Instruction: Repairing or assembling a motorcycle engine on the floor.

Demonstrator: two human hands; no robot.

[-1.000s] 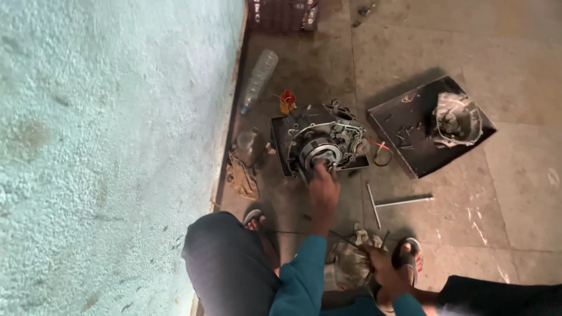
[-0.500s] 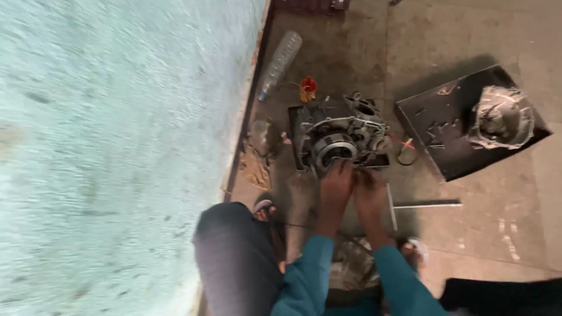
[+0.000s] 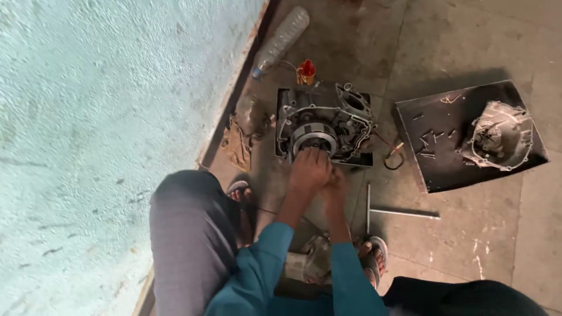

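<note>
Both hands, the left hand (image 3: pixel 309 169) and right hand (image 3: pixel 333 182), pressed together on the engine (image 3: pixel 325 126) just ahead; their grip could not be told. A metal rod (image 3: pixel 398 212) lay nearby, right.

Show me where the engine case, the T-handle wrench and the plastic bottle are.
engine case (image 3: pixel 345 114): head view, upper right casting.
T-handle wrench (image 3: pixel 368 205): head view, middle of the long shaft.
plastic bottle (image 3: pixel 283 38): head view, middle of its clear body.

Concrete floor (image 3: pixel 468 35) bears engine (image 3: pixel 325 126), black tray (image 3: pixel 445 169), perhaps a T-wrench (image 3: pixel 386 210).
</note>
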